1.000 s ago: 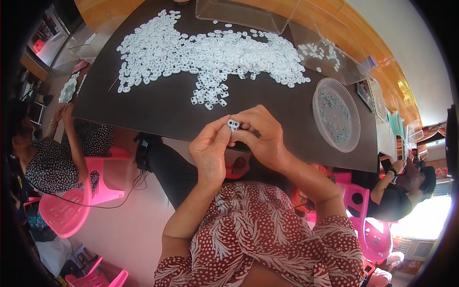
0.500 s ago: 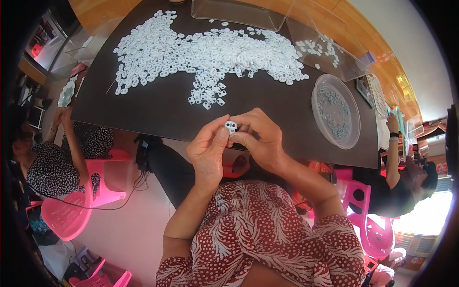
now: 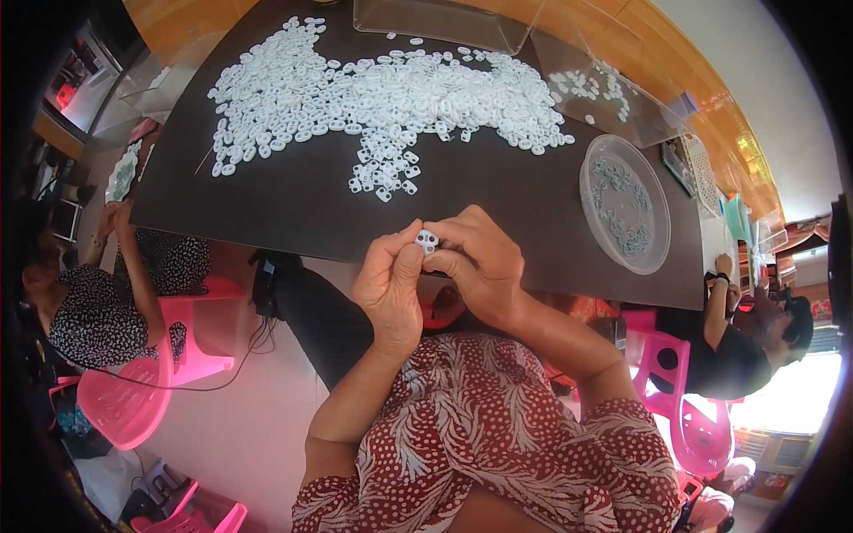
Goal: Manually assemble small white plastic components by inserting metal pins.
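A small white two-hole plastic cord lock point(image 3: 427, 239) is pinched between both my hands, just beyond the near edge of the dark table. My left hand point(image 3: 391, 289) grips it with thumb and forefinger from the left. My right hand point(image 3: 484, 266) closes on its right side, thumb low and forefinger above. The fingertips hide much of its lower part. Beyond the hands lies a small cluster of squarish white pieces with holes point(image 3: 384, 167). It joins a broad heap of oval white plastic pieces point(image 3: 426, 93).
On the right of the table point(image 3: 524, 226) stands a round clear dish point(image 3: 660, 226) holding many tiny grey-green parts. Clear bins point(image 3: 444, 19) line the far edge, one with loose white pieces. Co-workers sit left and right on pink chairs point(image 3: 124, 400).
Both hands keep their pinch on the cord lock and have shifted only slightly, tilting it a little. The co-worker at the right has brought a raised arm down.
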A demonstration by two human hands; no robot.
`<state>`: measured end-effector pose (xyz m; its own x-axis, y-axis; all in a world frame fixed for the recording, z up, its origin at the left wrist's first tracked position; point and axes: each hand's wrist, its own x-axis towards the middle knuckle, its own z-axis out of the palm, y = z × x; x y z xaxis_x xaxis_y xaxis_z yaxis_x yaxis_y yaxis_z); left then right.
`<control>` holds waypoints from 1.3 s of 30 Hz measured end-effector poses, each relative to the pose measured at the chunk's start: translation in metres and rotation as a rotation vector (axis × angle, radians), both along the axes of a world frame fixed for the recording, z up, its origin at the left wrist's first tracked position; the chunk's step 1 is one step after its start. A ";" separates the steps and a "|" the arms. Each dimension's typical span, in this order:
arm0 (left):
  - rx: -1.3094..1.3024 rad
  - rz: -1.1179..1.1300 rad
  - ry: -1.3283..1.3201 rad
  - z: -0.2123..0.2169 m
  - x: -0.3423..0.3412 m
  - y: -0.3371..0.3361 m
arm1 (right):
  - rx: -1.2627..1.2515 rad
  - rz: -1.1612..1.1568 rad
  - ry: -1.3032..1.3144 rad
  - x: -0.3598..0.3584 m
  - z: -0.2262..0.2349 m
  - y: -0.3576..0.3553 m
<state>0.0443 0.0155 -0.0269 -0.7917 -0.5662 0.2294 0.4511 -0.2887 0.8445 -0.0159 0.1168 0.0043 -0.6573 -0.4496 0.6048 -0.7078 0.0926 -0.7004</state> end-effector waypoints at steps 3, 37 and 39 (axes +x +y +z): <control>0.017 0.017 -0.009 0.001 0.000 0.002 | -0.004 -0.004 0.052 0.000 -0.002 -0.001; 0.003 0.035 -0.027 -0.001 0.011 0.001 | 0.024 -0.035 0.091 0.014 -0.002 -0.007; -0.018 0.030 -0.028 0.001 0.012 0.000 | 0.019 -0.038 0.100 0.013 -0.003 -0.007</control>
<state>0.0559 0.0157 -0.0262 -0.7809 -0.5856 0.2173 0.4350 -0.2602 0.8620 -0.0030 0.1097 0.0012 -0.6109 -0.4375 0.6598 -0.7698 0.1339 -0.6240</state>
